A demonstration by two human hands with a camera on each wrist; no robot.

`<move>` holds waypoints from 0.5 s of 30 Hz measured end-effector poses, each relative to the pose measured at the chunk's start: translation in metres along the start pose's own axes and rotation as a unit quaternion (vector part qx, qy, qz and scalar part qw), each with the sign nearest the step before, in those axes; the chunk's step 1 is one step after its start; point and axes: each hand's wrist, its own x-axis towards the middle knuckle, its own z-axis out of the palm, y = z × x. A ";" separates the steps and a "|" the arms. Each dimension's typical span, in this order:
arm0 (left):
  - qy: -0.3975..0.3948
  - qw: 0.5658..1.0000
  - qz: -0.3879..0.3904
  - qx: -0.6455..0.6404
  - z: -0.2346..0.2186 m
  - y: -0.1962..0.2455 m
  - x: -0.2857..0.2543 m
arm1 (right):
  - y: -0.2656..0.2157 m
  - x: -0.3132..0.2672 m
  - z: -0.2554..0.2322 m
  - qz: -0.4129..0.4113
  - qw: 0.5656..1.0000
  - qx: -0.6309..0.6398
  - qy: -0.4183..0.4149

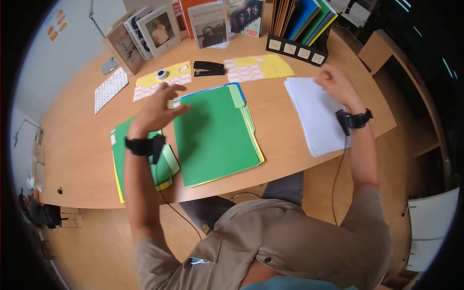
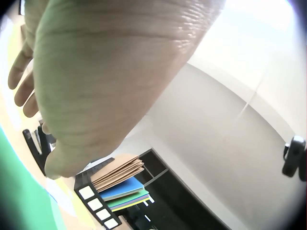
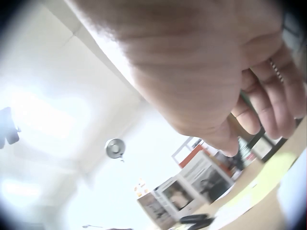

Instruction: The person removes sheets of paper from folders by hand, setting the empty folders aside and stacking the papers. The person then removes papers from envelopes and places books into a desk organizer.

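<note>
My left hand hovers over the gap between two stacks of folders, its fingers loosely spread and holding nothing. Beneath and to its right lies a larger stack topped by a green folder, with blue, light green and yellow edges peeking out. A second green folder stack sits to the left, partly hidden by my forearm. My right hand is raised over a pile of white paper. In the right wrist view its fingers are loosely bent, with nothing between them.
A black stapler lies between yellow folders with label sheets; a small white roll rests on the left one. Upright books and a black file holder full of folders line the back. A white calendar-like sheet lies far left.
</note>
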 end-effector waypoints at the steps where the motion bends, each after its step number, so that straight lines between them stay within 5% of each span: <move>1: -0.033 0.998 -0.026 0.041 0.009 0.011 0.010 | -0.021 0.003 0.013 -0.048 0.995 0.086 -0.023; 5: 0.003 0.994 0.023 0.111 0.063 -0.024 0.045 | -0.084 -0.004 0.088 -0.106 0.975 0.144 -0.131; 7: 0.001 0.992 -0.012 0.125 0.068 -0.020 0.048 | -0.094 -0.005 0.126 -0.142 0.959 0.181 -0.163; 15: 0.050 0.998 -0.019 0.016 0.079 -0.036 0.043 | -0.101 -0.010 0.192 -0.070 0.974 0.185 -0.112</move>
